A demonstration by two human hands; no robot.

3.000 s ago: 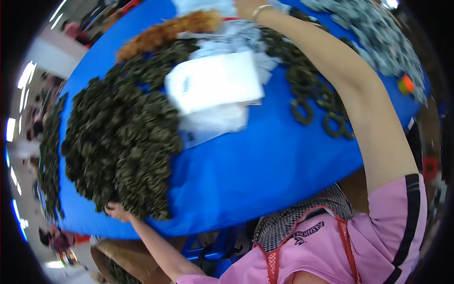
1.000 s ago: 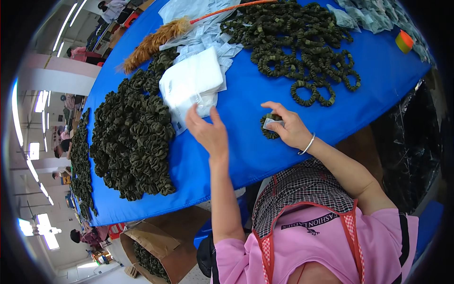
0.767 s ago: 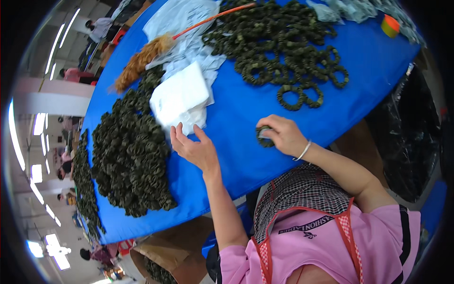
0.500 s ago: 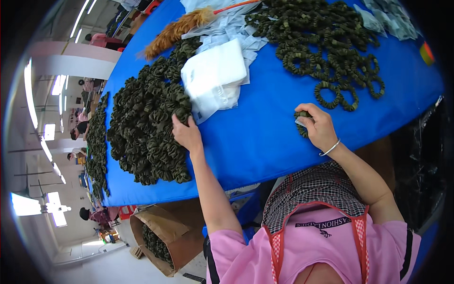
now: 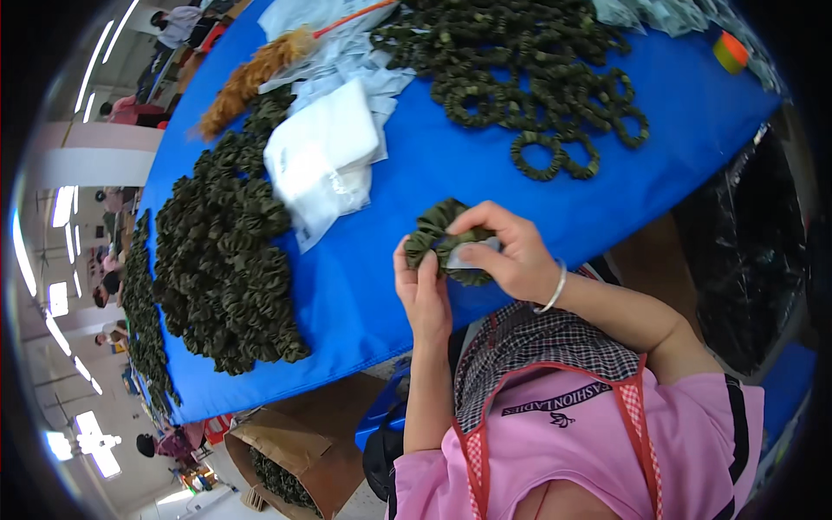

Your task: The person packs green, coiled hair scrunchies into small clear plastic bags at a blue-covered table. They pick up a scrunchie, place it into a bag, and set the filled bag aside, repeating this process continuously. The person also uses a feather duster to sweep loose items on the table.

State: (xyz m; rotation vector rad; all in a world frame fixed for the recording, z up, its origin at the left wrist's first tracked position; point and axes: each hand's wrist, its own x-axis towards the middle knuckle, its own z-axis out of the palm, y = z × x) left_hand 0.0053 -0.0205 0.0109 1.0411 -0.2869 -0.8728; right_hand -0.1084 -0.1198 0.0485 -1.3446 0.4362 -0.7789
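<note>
My hands meet over the table's near edge around dark green fabric gathered like a scrunchie (image 5: 436, 218); I cannot tell whether it is one or two. My left hand (image 5: 425, 299) pinches its left side between thumb and fingers. My right hand (image 5: 518, 260) closes on the right side, with a small white slip (image 5: 475, 252) under the thumb. Left of my hands lies a big heap of bunched dark green scrunchies (image 5: 221, 260). Farther off on the right, more scrunchies, ring-shaped (image 5: 536, 157), are spread in a loose pile.
A stack of white packets (image 5: 334, 139) lies on the blue table cover (image 5: 399, 186). Beyond are a brown feather duster (image 5: 256, 78), clear bags (image 5: 659, 13) and an orange-yellow tape roll (image 5: 730, 54). A cardboard box (image 5: 329, 472) holding dark green pieces stands below the table's left edge.
My left hand has left the heap and come right, now gripping green fabric. My right hand has moved left with its scrunchie and white slip to meet it. The view has shifted right.
</note>
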